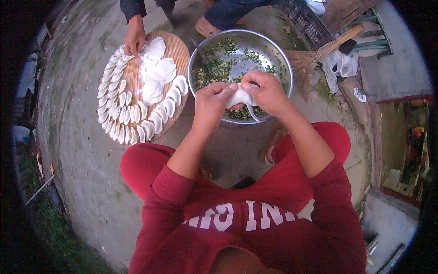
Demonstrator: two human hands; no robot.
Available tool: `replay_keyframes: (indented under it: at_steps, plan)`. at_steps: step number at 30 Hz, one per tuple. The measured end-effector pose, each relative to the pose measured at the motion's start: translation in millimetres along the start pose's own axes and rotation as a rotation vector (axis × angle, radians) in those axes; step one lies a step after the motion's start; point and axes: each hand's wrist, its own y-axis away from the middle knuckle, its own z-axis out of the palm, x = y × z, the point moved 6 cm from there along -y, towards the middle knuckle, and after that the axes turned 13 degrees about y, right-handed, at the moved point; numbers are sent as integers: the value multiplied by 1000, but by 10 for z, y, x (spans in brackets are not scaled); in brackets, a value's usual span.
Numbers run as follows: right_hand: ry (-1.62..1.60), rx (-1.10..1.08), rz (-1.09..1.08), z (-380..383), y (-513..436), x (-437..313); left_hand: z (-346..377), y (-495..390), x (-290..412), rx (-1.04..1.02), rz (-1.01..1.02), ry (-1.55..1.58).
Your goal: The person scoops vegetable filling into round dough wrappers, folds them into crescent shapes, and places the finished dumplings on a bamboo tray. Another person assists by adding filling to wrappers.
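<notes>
Over the near side of a wide steel bowl (291, 82), my left hand (214, 101) and my right hand (265, 92) pinch the edges of one folded dumpling (237, 97). Flour whitens my fingertips. Chopped green and yellow filling (222, 65) is spread across the bowl, and the handle of a white spoon (252, 113) shows just below the dumpling. Left of the bowl, a round wooden board (137, 75) carries rows of folded dumplings (123, 113) along its rim. Stacks of round dough wrappers (165, 70) lie on its floured right half.
Another person's hand (134, 37) touches the board's far-left edge; that person's shoe (207, 27) stands behind the bowl. A straw broom (308, 60), a black plastic crate (306, 22) and a white plastic bag (338, 65) are at the right. A second utensil handle (199, 48) leans on the bowl's left rim.
</notes>
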Motion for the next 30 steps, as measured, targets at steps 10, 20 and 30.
replay_keyframes:
  at_steps: [10, 20, 30]
  plan:
    - [113, -57, 28, 8, 20, 8, -28, 7, 42, 63, 47, 22]
    - [31, -73, -57, 51, 58, -43, -58, 2, 12, 49, -32, -67]
    - [104, -54, -97, 85, 53, 12, -80, -31, -38, -6, -6, -125]
